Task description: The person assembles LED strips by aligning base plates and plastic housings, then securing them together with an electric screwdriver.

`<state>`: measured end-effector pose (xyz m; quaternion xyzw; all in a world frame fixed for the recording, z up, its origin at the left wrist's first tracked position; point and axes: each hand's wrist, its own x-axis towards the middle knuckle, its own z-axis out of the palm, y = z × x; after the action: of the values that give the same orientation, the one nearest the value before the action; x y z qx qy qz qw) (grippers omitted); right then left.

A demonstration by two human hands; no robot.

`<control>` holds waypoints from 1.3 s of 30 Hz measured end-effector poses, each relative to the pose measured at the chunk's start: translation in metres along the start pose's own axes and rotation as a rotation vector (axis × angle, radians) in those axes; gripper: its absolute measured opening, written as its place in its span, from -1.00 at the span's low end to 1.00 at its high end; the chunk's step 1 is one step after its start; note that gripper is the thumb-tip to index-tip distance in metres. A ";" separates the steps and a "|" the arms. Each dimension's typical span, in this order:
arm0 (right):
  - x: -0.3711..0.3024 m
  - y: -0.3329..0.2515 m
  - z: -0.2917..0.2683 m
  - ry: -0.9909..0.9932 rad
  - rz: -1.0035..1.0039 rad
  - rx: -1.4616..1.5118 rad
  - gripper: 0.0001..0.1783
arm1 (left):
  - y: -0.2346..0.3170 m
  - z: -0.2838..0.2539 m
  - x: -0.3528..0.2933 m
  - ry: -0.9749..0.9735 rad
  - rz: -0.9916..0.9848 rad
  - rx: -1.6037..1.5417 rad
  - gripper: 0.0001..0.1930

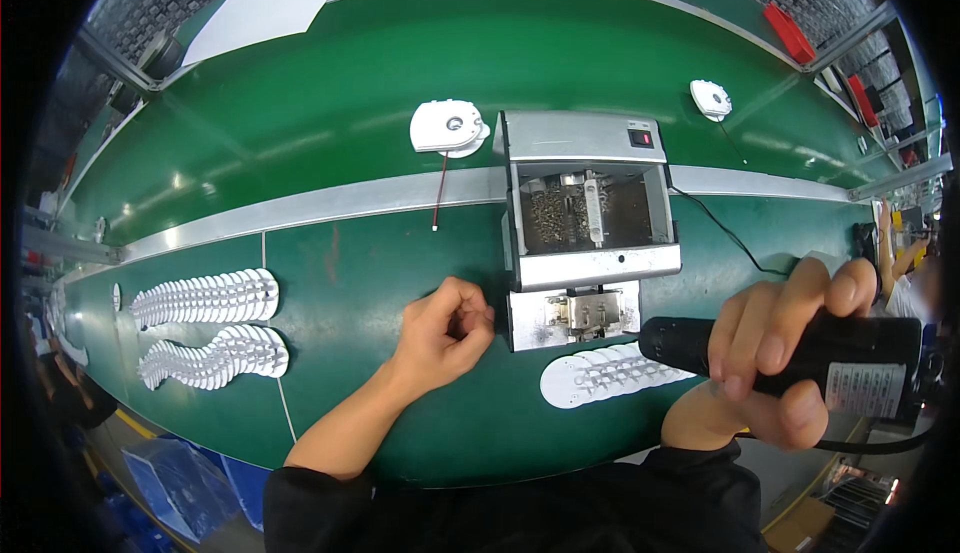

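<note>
My right hand (pixel 777 343) is wrapped round a black electric screwdriver (pixel 864 341) with a white label, held level above the bench. The tool's narrow end points left, near the metal plate of a silver screw feeder (pixel 585 268). Small loose screws (pixel 548 215) lie in the feeder's open hopper. My left hand (pixel 448 330) is closed just left of that plate, thumb and fingers curled together; whatever they may pinch does not show. Below the feeder, a row of overlapping white discs (pixel 590 377) lies partly behind the screwdriver.
Two rows of overlapping white parts (pixel 215 298) lie on the left of the green bench (pixel 350 253). White round units with thin wires, one (pixel 432 127) left of the feeder and another (pixel 711 99) far right, sit beyond the metal strip. Red bins (pixel 789 33) stand back right.
</note>
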<state>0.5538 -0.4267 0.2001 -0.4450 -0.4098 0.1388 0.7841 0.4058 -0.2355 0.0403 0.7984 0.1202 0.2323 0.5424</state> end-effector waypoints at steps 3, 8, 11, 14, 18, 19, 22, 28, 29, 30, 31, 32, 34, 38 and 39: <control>-0.002 0.001 0.004 -0.001 -0.022 -0.009 -0.40 | 0.003 0.001 0.003 -0.015 0.031 -0.021 -0.84; -0.002 0.001 0.007 -0.047 0.001 -0.004 -0.39 | 0.003 -0.001 0.003 -0.052 0.037 0.005 -0.85; -0.003 -0.001 0.003 -0.102 0.022 -0.003 -0.41 | 0.004 0.000 0.004 -0.072 0.028 0.008 -0.85; -0.001 -0.003 -0.002 -0.176 0.031 -0.046 -0.40 | 0.005 0.001 0.004 -0.085 0.013 0.023 -0.85; 0.002 0.000 -0.008 -0.259 0.019 -0.060 -0.38 | 0.004 0.001 0.003 -0.090 0.006 0.041 -0.85; 0.003 0.003 -0.011 -0.288 0.005 -0.031 -0.34 | 0.004 0.001 0.003 -0.086 0.002 0.040 -0.85; 0.001 0.001 -0.009 -0.283 -0.003 -0.032 -0.25 | 0.003 0.002 0.003 -0.087 0.015 0.035 -0.85; 0.001 -0.004 -0.005 -0.181 -0.063 -0.107 -0.10 | 0.006 0.001 0.005 -0.104 0.005 0.032 -0.85; 0.001 -0.003 -0.004 -0.156 -0.096 -0.113 -0.08 | 0.005 0.001 0.005 -0.104 -0.005 0.027 -0.85; 0.002 -0.002 -0.006 -0.159 -0.105 -0.110 -0.08 | 0.004 0.000 0.005 -0.104 -0.015 0.022 -0.85; 0.003 -0.003 -0.009 -0.163 -0.116 -0.098 -0.09 | 0.005 0.001 0.005 -0.103 -0.010 0.023 -0.85; 0.005 -0.005 -0.015 -0.167 -0.128 -0.086 -0.11 | 0.005 0.001 0.005 -0.101 -0.021 0.008 -0.85; 0.011 -0.009 -0.027 -0.179 -0.161 -0.063 -0.12 | 0.003 0.001 0.005 -0.096 -0.018 -0.003 -0.85; 0.022 -0.009 -0.045 -0.127 -0.201 0.107 -0.21 | 0.005 -0.001 0.002 -0.100 -0.010 -0.017 -0.85; 0.024 -0.008 -0.049 -0.055 -0.178 0.253 -0.29 | 0.007 -0.001 0.001 -0.101 -0.028 -0.029 -0.86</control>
<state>0.6053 -0.4461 0.2061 -0.3005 -0.4482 0.1315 0.8316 0.4061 -0.2369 0.0472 0.7992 0.1006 0.1858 0.5626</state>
